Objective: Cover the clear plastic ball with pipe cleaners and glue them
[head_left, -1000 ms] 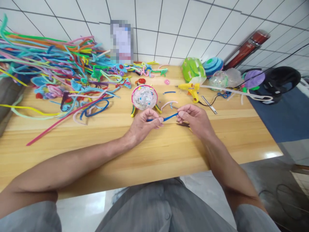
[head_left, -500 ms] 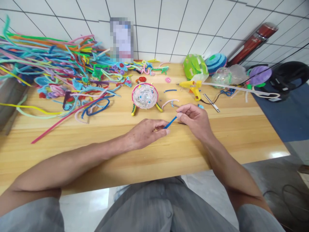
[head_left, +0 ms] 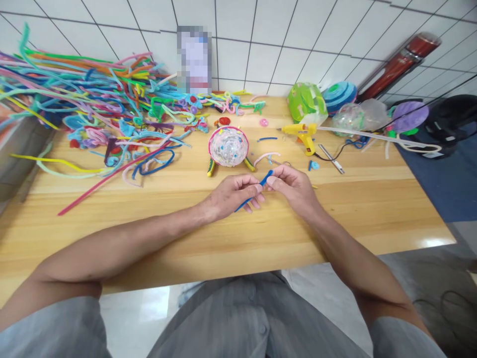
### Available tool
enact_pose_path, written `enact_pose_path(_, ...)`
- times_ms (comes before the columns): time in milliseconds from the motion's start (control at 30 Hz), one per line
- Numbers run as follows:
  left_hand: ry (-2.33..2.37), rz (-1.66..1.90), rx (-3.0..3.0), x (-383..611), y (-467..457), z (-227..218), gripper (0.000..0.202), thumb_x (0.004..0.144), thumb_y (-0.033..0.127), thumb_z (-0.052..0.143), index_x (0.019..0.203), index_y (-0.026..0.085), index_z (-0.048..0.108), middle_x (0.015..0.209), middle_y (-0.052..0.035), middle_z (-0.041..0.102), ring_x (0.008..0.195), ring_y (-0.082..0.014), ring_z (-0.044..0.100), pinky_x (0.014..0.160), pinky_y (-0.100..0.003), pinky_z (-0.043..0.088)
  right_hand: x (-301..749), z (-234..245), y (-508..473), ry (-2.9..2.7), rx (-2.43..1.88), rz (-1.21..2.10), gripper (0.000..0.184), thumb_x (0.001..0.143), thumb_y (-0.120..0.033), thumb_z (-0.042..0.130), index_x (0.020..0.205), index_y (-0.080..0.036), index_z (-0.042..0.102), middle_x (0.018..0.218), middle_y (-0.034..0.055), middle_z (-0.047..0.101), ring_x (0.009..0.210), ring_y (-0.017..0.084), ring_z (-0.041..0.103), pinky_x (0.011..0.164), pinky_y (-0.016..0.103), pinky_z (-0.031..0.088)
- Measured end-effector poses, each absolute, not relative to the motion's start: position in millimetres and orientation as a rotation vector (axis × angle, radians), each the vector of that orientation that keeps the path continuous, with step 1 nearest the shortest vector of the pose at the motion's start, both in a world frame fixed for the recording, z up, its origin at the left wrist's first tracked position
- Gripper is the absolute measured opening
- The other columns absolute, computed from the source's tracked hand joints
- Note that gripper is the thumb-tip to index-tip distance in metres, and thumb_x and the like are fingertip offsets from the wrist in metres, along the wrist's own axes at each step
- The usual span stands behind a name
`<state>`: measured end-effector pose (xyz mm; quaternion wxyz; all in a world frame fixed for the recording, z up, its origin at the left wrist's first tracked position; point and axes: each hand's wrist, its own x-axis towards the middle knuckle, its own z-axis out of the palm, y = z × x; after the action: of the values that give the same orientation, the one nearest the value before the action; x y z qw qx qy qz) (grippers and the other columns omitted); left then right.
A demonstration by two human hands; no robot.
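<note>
My left hand (head_left: 233,195) and my right hand (head_left: 290,186) meet over the wooden table (head_left: 223,233), both pinched on a short blue pipe cleaner (head_left: 261,185). Its upper end is bent over between my fingertips, and its lower end pokes out under my left fingers. Just beyond my hands stands a clear glittery ball (head_left: 228,146) ringed in pink, with yellow-green pipe-cleaner legs.
A big tangle of coloured pipe cleaners (head_left: 93,104) covers the table's back left. A yellow glue gun (head_left: 302,133) lies at the back right, beside green, blue and clear balls (head_left: 324,102). Small cut pieces lie near the glittery ball. A black helmet (head_left: 447,124) sits off the right edge.
My hands have drawn closer together. The blue pipe cleaner, stretched straight between them a second ago, is now bent at its upper end and shorter between my fingers.
</note>
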<state>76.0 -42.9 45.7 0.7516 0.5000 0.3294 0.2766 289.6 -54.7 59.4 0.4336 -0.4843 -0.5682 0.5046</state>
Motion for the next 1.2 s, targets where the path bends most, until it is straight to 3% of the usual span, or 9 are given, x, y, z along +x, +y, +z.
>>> enact_pose_path(200,0.768,0.673,1.155,74.8,-46.9,41.2,0.047,0.087,0.059,0.086,0.097,0.015,0.075,0.098,-0.0081,0.082,0.079,-0.0146,0.077,0.067,-0.023,0.064,286.7,59.5,-56.7,-1.438,-1.251,1.245,0.032,0.081,-0.047,0.087,0.079,-0.022,0.067,0.072,-0.0016,0.067,0.067,0.014,0.057,0.068,0.030,0.050)
enact_pose_path(333,0.809,0.751,1.227,74.4,-46.8,38.1,0.045,0.088,0.059,0.084,0.095,0.015,0.079,0.090,-0.0061,0.081,0.078,-0.0147,0.074,0.068,-0.023,0.062,289.1,60.3,-56.6,-1.467,-1.276,1.232,0.025,0.079,-0.041,0.082,0.076,-0.023,0.065,0.069,-0.0018,0.064,0.065,0.014,0.054,0.064,0.029,0.045)
enact_pose_path(467,0.833,0.781,1.248,74.3,-46.5,35.8,0.043,0.090,0.058,0.082,0.095,0.016,0.079,0.091,-0.0075,0.082,0.084,-0.0183,0.076,0.072,-0.026,0.063,291.3,62.0,-56.7,-1.457,-1.254,1.273,0.017,0.078,-0.034,0.077,0.075,-0.023,0.065,0.069,-0.0025,0.064,0.066,0.016,0.056,0.067,0.031,0.048)
enact_pose_path(567,0.802,0.815,1.305,74.8,-47.5,36.6,0.037,0.092,0.053,0.081,0.092,0.016,0.079,0.090,-0.0058,0.081,0.085,-0.0160,0.074,0.078,-0.026,0.061,291.3,61.6,-56.7,-1.405,-1.214,1.352,0.014,0.079,-0.034,0.076,0.078,-0.024,0.067,0.072,-0.0016,0.067,0.070,0.018,0.062,0.073,0.033,0.052)
enact_pose_path(700,0.701,0.819,1.219,77.9,-48.6,39.4,0.036,0.088,0.048,0.087,0.096,0.016,0.074,0.090,-0.0027,0.079,0.079,-0.0118,0.070,0.077,-0.023,0.057,290.5,58.6,-57.0,-1.379,-1.173,1.462,0.017,0.082,-0.036,0.077,0.081,-0.024,0.066,0.076,0.0002,0.072,0.075,0.020,0.068,0.078,0.036,0.056)
enact_pose_path(933,0.648,0.841,1.141,81.6,-45.8,39.2,0.043,0.081,0.049,0.094,0.090,0.017,0.067,0.076,0.0015,0.074,0.065,-0.0087,0.062,0.063,-0.020,0.049,286.8,53.1,-58.5,-1.386,-1.109,1.554,0.022,0.082,-0.036,0.083,0.089,-0.023,0.067,0.078,-0.0013,0.071,0.072,0.016,0.064,0.073,0.032,0.051)
enact_pose_path(1200,0.662,0.858,1.064,80.9,-49.2,42.8,0.034,0.080,0.034,0.092,0.088,0.017,0.063,0.074,0.0027,0.072,0.063,-0.0086,0.066,0.065,-0.021,0.055,283.0,53.0,-59.1,-1.421,-1.086,1.499,0.038,0.084,-0.053,0.090,0.087,-0.023,0.065,0.076,-0.0027,0.067,0.071,0.015,0.061,0.073,0.031,0.052)
